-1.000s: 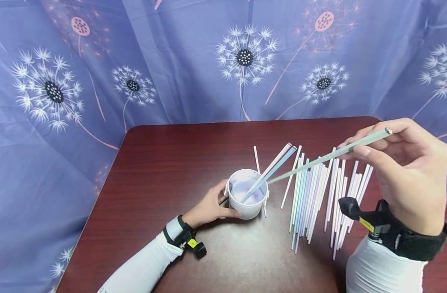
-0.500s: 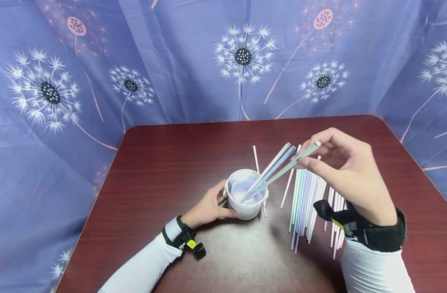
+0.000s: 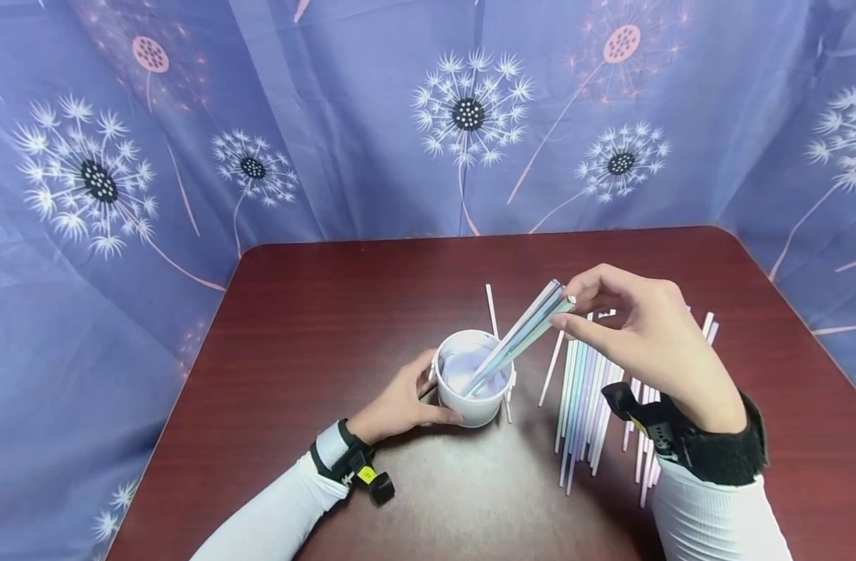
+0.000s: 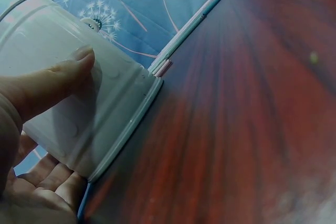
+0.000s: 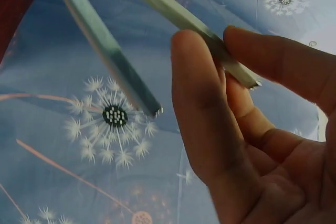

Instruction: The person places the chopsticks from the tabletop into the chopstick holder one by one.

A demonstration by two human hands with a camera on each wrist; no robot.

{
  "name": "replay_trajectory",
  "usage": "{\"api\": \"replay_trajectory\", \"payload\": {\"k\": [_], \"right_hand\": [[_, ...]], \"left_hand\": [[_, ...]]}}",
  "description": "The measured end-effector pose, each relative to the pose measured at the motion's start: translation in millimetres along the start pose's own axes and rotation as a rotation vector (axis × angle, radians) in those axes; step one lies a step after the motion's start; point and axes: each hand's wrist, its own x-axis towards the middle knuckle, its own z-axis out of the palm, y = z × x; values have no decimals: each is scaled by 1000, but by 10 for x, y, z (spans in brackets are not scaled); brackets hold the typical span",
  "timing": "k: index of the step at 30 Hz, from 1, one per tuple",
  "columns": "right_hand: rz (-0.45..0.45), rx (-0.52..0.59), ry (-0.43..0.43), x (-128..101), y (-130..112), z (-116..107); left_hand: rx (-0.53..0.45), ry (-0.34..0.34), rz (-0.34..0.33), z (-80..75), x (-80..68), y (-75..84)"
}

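A white cup (image 3: 472, 397) stands on the dark red table (image 3: 329, 312), and my left hand (image 3: 399, 401) grips its left side, thumb on the wall (image 4: 68, 72). Pale straws (image 3: 522, 331) lean out of the cup to the upper right. My right hand (image 3: 634, 335) pinches the top end of one pale green straw (image 5: 210, 38) between thumb and fingers, its lower end inside the cup beside the others. Another straw (image 5: 105, 43) crosses the right wrist view just left of the fingers.
Several loose pastel straws (image 3: 596, 405) lie side by side on the table right of the cup, partly under my right wrist. One single straw (image 3: 492, 308) lies behind the cup. A blue dandelion-print curtain (image 3: 428, 117) surrounds the table.
My right hand has moved left and down with the straw, sliding it into the cup until it leans with the others. The left hand and cup have stayed put.
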Motion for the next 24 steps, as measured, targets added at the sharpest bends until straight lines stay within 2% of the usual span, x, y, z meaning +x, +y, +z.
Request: {"api": "replay_trajectory", "payload": {"k": [8,12,15,17,20,24], "right_hand": [[59,19,115,-47,22,-163],[116,32,172,-82,56,-291],[175,-6,220,-105,118,-400],[215,-47,248,-114,188,-483],[268,-176,270,-109,356,-610],[393,-371,235,-76,672,-781]], "left_hand": [[-87,11,-30,48,-16,-7],[-61,17,-40,56,-10,4],[-37,19,-37,59,-1,2],[-30,18,-33,60,3,0],[-29,15,-28,60,4,2],[-34,13,-8,50,3,7]]}}
